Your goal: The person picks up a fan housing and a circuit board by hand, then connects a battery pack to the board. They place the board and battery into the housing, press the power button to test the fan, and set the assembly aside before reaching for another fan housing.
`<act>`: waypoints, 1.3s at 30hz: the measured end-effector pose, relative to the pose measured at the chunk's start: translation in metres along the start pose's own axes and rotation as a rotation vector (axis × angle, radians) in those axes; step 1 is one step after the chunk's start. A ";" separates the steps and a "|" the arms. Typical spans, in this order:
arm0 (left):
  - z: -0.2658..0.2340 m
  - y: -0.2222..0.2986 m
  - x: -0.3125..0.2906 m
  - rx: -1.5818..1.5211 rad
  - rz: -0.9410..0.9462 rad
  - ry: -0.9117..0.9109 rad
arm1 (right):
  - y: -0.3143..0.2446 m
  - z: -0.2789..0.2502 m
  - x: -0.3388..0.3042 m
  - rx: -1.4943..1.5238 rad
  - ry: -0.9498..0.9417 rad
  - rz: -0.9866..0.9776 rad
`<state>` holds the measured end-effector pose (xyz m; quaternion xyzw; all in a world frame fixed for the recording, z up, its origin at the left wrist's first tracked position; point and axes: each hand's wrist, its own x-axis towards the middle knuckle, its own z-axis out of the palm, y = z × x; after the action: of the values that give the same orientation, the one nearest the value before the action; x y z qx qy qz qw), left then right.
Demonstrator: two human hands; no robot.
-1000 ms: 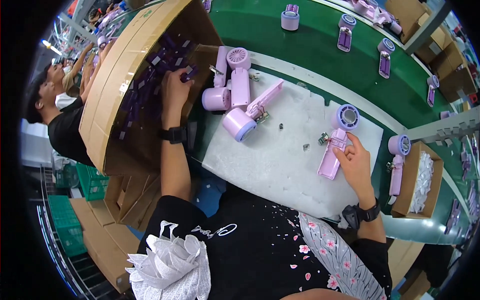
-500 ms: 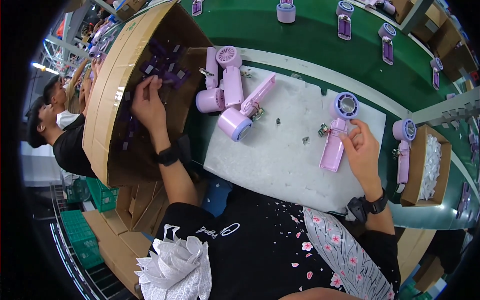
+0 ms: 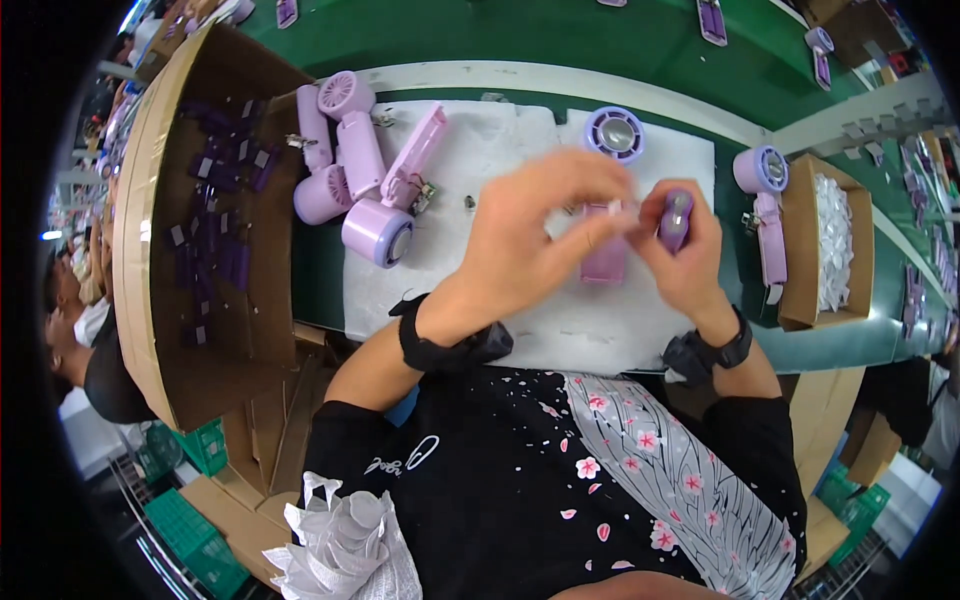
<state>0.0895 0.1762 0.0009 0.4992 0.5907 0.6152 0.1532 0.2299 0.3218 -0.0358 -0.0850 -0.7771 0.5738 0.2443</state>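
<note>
My right hand (image 3: 690, 250) is closed round a shiny purple cylinder (image 3: 675, 222), probably a battery, whose rounded end points up. My left hand (image 3: 530, 225) reaches across the white foam sheet (image 3: 450, 305), blurred, its thumb and fingers drawn together beside my right hand. A tiny pale bit shows at its fingertips, too smeared to name. Under the hands lies a handheld fan with a round head (image 3: 614, 135) and a pink open handle (image 3: 603, 262); the hands hide its middle. Left on the foam are several lilac fans, including one with an open handle (image 3: 380, 235).
A cardboard box (image 3: 143, 230) at the left holds several purple pieces with white labels. At the right, a fan (image 3: 768, 225) lies beside a small carton (image 3: 795, 270) of white pieces. Beyond the foam runs a green conveyor belt (image 3: 520, 40) carrying fan parts.
My left hand has come out of the cardboard box and over to my right hand. My right hand has left the fan handle and now holds the purple cylinder. The view has shifted.
</note>
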 end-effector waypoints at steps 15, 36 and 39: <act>-0.010 -0.034 0.002 0.116 -0.468 -0.290 | 0.015 0.008 0.015 -0.393 -0.077 -0.278; -0.014 -0.031 -0.005 0.260 -0.268 -0.344 | -0.001 0.009 0.012 -0.579 -0.157 -0.245; -0.014 -0.024 0.000 0.162 -0.350 -0.399 | -0.002 0.010 0.011 -0.513 -0.124 -0.194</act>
<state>0.0687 0.1743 -0.0172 0.5115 0.6734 0.4196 0.3299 0.2158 0.3176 -0.0332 -0.0338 -0.9150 0.3362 0.2206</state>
